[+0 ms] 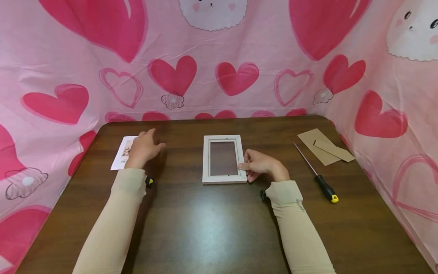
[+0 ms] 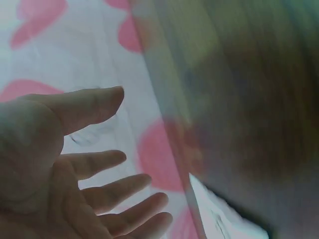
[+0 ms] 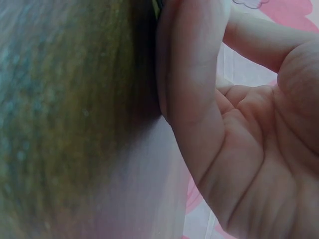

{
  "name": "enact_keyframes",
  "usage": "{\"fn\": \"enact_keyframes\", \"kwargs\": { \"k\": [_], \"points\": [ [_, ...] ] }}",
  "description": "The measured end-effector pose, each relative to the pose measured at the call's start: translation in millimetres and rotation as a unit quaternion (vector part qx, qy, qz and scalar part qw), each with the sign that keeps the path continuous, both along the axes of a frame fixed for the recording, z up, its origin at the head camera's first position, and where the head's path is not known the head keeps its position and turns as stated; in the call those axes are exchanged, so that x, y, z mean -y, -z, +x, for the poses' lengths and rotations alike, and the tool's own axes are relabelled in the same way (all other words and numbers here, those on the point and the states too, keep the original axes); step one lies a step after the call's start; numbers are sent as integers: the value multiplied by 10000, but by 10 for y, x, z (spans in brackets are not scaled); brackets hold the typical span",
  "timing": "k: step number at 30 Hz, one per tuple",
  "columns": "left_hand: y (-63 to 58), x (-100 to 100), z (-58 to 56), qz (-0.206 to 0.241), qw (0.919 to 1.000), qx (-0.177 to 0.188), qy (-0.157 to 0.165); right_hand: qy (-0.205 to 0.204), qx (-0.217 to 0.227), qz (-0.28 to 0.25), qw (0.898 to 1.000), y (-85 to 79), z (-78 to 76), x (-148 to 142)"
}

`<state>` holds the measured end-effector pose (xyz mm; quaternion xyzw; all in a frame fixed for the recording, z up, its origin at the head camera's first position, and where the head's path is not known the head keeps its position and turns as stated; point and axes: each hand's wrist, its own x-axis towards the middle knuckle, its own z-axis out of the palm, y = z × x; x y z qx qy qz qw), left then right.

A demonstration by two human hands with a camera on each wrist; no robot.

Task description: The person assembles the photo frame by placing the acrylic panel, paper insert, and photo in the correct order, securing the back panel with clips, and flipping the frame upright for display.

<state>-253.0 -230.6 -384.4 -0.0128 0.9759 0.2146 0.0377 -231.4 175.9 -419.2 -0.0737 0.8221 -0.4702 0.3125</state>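
A white picture frame [image 1: 206, 160] lies on the table in the head view, with small dark tabs along its inner edge. My right hand [image 1: 260, 164] grips its lower right side, thumb on top and fingers curled against the outer edge. In the right wrist view the fingers [image 3: 197, 64] are bent close to the tabletop, and the frame is out of sight. To the left, my left hand [image 1: 143, 148] hovers near a white printed card [image 1: 119, 161], covering part of it. The left wrist view has that hand's fingers [image 2: 114, 191] spread and holding nothing, the card's corner [image 2: 219, 211] beyond them.
On the right lies a screwdriver [image 1: 323, 186] with a black and yellow handle. Behind it, a brown backing board [image 1: 316, 142] has a narrow stand strip [image 1: 333, 150] across it. Pink heart-printed cloth [image 1: 205, 49] surrounds the brown wooden table [image 1: 205, 236].
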Motion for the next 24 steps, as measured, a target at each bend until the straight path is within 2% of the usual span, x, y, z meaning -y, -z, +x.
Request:
{"fn": "enact_keyframes", "kwargs": {
  "k": [3, 7, 14, 19, 24],
  "points": [
    [13, 194, -60, -230, 9991, 322, -127, 23, 23, -16, 10000, 1, 5, 6],
    [50, 392, -81, -494, 9961, 626, -369, 11, 35, 3, 10000, -8, 12, 23],
    [85, 559, -67, -629, 9850, 1291, -954, -26, -18, 48, 10000, -33, 24, 21],
    [108, 614, -70, -638, 9825, 1515, -875, 3, -21, 56, 10000, -27, 21, 6],
    [94, 581, -37, -692, 9848, 1414, -734, 15, -3, 24, 10000, -20, 23, 4]
  ]
}}
